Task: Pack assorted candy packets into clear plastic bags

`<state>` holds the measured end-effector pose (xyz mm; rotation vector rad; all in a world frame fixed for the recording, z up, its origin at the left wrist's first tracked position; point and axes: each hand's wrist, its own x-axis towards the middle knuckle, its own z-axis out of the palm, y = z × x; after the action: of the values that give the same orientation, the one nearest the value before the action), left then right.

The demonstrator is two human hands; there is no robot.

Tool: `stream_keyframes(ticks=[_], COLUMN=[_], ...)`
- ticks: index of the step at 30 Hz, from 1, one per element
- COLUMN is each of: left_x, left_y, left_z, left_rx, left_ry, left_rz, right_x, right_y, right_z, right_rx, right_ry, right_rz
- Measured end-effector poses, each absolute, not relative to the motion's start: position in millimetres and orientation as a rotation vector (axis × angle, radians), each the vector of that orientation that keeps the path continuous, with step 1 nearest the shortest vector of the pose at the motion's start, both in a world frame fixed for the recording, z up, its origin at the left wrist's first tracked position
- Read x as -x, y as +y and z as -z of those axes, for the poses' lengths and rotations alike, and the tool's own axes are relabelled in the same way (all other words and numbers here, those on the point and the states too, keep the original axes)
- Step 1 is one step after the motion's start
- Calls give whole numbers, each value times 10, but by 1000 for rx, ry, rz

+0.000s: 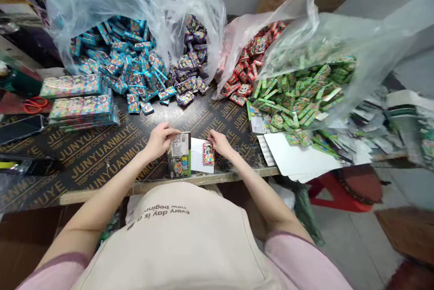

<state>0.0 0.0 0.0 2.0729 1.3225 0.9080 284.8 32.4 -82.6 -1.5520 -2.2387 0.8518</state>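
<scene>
My left hand (159, 140) is closed, its thumb and fingers pinching the upper left edge of a flat black-and-green printed packet (180, 156) near the table's front edge. Right beside that packet, partly covered by it, lies a white card (196, 156). A small red packet (208, 154) with a colourful print rests over the right part of the card. My right hand (220, 144) has its fingertips pinched at the top of the red packet, by the card's upper corner. Whether those fingers also grip the card cannot be made out.
Open plastic bags spill small blue packets (129, 62), purple packets (190, 62), red packets (249, 66) and green packets (301, 95) along the back. Stacked printed packs (81, 105), orange-handled scissors (35, 105) and a phone (22, 129) lie left. White sheets (298, 156) overhang the front right edge.
</scene>
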Motion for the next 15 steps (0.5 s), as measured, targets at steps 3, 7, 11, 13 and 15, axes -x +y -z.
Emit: stream_keyframes(ticks=[3, 7, 11, 13, 15], left_x=[-10, -24, -33, -33, -31], left_y=[-15, -42, -76, -84, -82], left_z=[-18, -32, -31, -24, -15], left_rx=[-2034, -2011, -2007, -2000, -1996], left_ry=[1332, 1321, 1320, 1314, 1312], left_rz=[-941, -978, -1029, -1053, -1056], right_x=[-2837, -2794, -2759, -2758, -2765], right_y=[402, 477, 439, 388, 337], right_z=[734, 653, 659, 684, 714], right_rx=[1538, 1631, 1745, 1747, 1726], right_ry=[-2215, -2409, -2549, -2526, -2507], right_rz=[-755, -620, -596, -572, -537])
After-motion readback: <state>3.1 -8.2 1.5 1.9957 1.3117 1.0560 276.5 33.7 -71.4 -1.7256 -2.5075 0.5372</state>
